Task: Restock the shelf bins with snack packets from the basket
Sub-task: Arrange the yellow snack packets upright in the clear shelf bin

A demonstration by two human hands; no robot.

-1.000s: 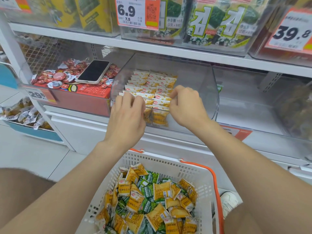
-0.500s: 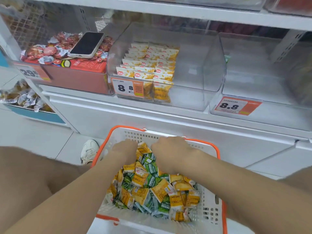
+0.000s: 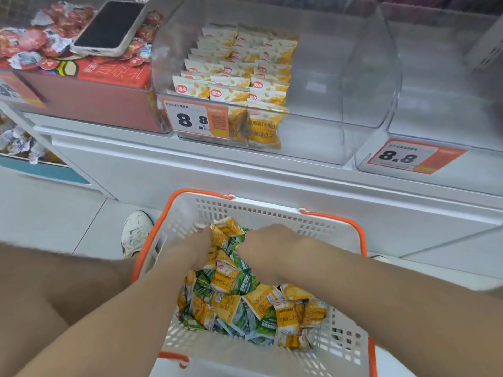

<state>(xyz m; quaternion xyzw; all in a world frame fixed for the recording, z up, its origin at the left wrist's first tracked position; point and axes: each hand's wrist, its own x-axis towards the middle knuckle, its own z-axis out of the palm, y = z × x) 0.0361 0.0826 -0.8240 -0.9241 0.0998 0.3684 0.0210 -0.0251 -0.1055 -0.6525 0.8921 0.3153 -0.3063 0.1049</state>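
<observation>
Far left, a red bin point(image 3: 81, 85) on the shelf holds small red-wrapped snacks, and a phone point(image 3: 109, 27) lies face up on top of them. Below it, on the floor, my shoe point(image 3: 136, 232) sits just beside the basket point(image 3: 272, 210), a white one with an orange rim.

My left hand point(image 3: 196, 246) is pushed down into the packets point(image 3: 245, 303) at the far end of the basket. Its fingers are buried among them, so I cannot tell whether it grips one. The packets are a loose heap of yellow and green filling the middle of the basket.

Straight above on the shelf, the clear bin point(image 3: 340, 77) has stocked packets point(image 3: 236, 69), all yellow, standing in three rows along its left side. Its right side is bare. A tag point(image 3: 196, 118) reading 8.8 hangs on its front.

My right hand point(image 3: 269, 240) is knuckles up, near the left one, with its fingers curled down into the heap. I cannot tell what they hold.

Far right, another clear bin, the end bin point(image 3: 435, 77), carries a second tag point(image 3: 408, 156), also 8.8.
</observation>
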